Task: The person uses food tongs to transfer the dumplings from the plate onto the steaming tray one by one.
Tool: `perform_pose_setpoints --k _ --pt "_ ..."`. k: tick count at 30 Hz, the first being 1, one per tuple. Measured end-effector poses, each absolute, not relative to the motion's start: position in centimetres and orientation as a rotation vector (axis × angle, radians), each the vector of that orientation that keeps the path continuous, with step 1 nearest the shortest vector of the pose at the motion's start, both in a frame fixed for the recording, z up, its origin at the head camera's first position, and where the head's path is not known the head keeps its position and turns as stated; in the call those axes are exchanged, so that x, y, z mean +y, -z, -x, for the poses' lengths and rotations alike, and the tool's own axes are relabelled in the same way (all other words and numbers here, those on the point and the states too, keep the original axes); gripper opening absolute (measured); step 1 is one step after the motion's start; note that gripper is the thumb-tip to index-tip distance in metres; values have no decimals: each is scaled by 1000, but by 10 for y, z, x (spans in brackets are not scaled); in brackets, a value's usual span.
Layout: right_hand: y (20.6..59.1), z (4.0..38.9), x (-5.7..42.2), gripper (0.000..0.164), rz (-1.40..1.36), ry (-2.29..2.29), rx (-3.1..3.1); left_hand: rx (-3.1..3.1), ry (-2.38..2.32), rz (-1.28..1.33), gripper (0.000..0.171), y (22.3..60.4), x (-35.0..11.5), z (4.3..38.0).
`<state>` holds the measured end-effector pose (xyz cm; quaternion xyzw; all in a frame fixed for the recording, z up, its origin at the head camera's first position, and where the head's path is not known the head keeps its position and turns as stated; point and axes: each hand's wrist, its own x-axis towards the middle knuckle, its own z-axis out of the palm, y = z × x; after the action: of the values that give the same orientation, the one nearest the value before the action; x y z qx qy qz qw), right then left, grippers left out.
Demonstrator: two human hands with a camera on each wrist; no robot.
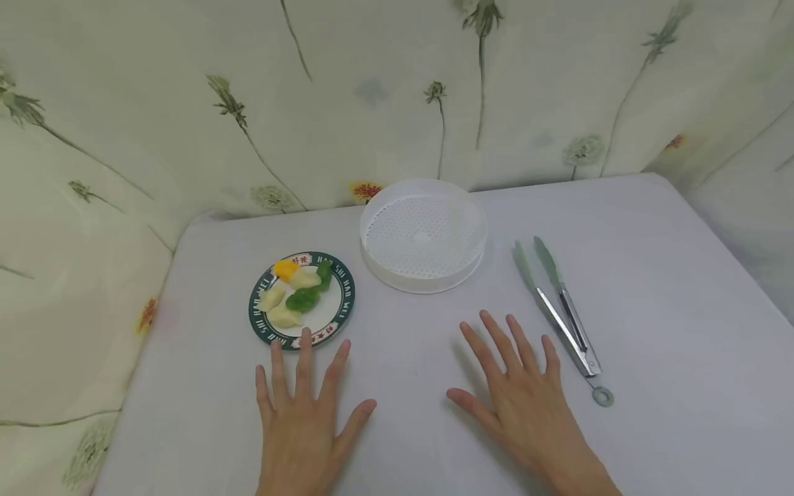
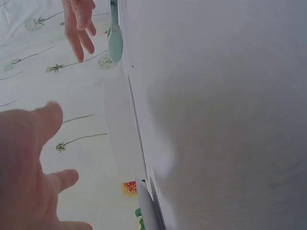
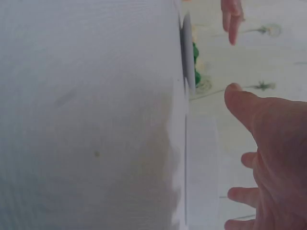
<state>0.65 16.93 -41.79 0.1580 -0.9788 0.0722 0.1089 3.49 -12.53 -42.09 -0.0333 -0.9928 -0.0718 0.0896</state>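
Observation:
Both hands are spread palm down over the white table and hold nothing. The left hand (image 1: 302, 420) has its fingertips right by the near rim of a plate (image 1: 349, 293) with a green patterned border. Several small dumplings (image 1: 285, 316), cream, green and one yellow, sit on that plate. To the right, the right hand (image 1: 527, 406) is nearest to a pair of tongs (image 1: 573, 324) with pale green tips and metal arms, lying slightly spread. Behind the hands, at mid-table, stands a round white steamer tray (image 1: 424, 282) with a perforated bottom.
A white cloth covers the table (image 1: 670, 310). A flower-printed curtain (image 1: 397, 89) hangs close behind the table's back edge and continues along the left side. The steamer tray stands near that back edge, between plate and tongs.

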Motion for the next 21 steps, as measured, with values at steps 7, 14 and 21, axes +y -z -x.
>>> perform_pose_setpoints --k 7,14,21 --pt "411 -3 182 94 -385 -208 -2920 -2943 575 -58 69 414 -126 -34" --pt "410 0 199 93 -296 -261 -2863 -2946 959 -338 68 405 -133 -37" --pt "411 6 227 89 -235 -266 -2819 -2762 1411 -659 78 402 -144 -33"
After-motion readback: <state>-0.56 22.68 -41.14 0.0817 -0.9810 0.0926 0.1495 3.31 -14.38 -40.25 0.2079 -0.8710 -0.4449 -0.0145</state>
